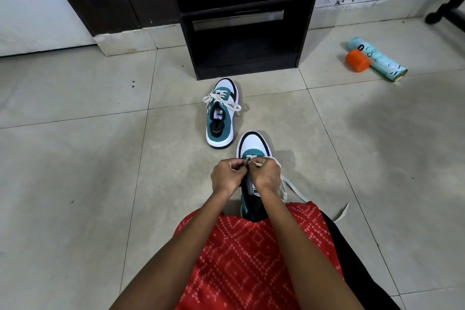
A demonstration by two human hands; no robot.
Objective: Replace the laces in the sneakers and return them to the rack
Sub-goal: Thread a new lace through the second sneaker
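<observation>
left hand (226, 176) and right hand (266, 175) pinch sneaker (254, 145) lace (289, 187); can (377, 59) reads 'ae'

left hand (227, 176), right hand (267, 174) together, pinching lace (294, 188); forearms extended forward.

Grey tiled floor (75, 158). Resting directly on it:
- black shoe rack (246, 70), upright at far wall;
- far sneaker (221, 118), sole down, just in front of rack base, toe toward rack;
- near sneaker (254, 145), sole down, slightly right of the first;
- loose lace (294, 190), trailing right across the tiles;
- spray can (380, 61), on its side, well to the right;
- orange cap (357, 60), just beside the can.
</observation>
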